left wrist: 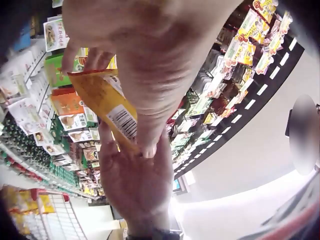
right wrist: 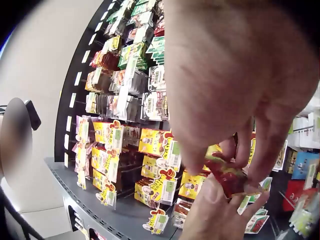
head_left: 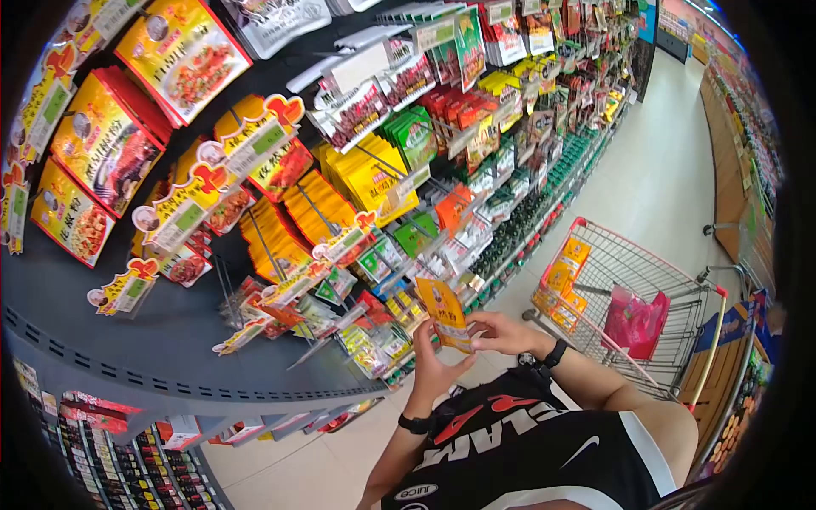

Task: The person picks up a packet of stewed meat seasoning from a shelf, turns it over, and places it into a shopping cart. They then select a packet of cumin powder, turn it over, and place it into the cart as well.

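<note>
Both hands hold one yellow seasoning packet point(head_left: 446, 314) in front of the hanging racks. My left hand point(head_left: 433, 367) grips its lower left side, with the thumb along the bottom. From the right, my right hand point(head_left: 503, 331) pinches the lower right edge. The packet's back with a barcode point(left wrist: 123, 121) faces the left wrist view, where the left hand point(left wrist: 155, 55) looms large and the right hand point(left wrist: 137, 182) is below. A red, glossy part of the packet point(right wrist: 230, 179) shows between the fingers in the right wrist view; the rest is hidden there.
Racks of hanging seasoning packets point(head_left: 370, 174) with price tags run along the left and ahead. A wire shopping cart point(head_left: 663, 272) stands at the right, holding several yellow packets point(head_left: 568, 280) and a pink plastic bag point(head_left: 637, 319). Bottles point(head_left: 127, 467) fill lower-left shelves. A tiled aisle point(head_left: 667, 144) extends beyond.
</note>
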A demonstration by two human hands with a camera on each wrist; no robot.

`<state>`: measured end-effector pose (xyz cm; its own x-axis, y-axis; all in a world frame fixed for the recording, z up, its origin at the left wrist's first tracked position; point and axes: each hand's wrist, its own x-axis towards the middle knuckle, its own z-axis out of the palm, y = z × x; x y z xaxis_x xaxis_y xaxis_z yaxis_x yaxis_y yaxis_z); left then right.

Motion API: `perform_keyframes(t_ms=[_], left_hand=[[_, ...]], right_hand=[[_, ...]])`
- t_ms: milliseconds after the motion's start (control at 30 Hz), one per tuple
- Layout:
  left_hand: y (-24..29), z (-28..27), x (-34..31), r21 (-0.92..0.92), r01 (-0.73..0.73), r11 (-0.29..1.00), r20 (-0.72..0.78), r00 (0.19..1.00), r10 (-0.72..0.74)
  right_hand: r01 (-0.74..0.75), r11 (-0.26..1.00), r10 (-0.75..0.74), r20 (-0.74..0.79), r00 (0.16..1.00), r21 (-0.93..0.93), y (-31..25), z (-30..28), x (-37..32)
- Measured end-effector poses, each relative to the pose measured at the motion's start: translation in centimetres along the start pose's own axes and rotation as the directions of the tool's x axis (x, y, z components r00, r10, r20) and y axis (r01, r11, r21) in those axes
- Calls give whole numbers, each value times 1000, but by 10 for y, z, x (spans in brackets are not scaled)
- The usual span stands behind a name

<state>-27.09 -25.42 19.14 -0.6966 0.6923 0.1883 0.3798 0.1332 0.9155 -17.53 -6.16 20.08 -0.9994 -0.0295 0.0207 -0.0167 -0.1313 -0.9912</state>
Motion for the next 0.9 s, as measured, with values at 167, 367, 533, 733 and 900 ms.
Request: perform_keyframes(t_ms=[167,367,533,733,900], left_hand=[[-24,5,6,-123,22,992,-45,999,-28],[-41,-2,3,-469,255,846,177,965,-193],[-39,-13,-5,-452,257,854,150,966,-211],[-50,-32,-18,-403,225,887,113,974,-195],[-46,-43,-20,-423,233,875,92,972,-214]], right_hand=[[120,981,-141,-134,981,-151,29,-9,-5],[76,970,-113,-154,982,-230,5,-4,0],[-70,996,61,-151,987,-59,8,16,2],[-36,971,37,-2,999,-238,13,30,16],[-174,979,176,4,984,-102,4,38,27]])
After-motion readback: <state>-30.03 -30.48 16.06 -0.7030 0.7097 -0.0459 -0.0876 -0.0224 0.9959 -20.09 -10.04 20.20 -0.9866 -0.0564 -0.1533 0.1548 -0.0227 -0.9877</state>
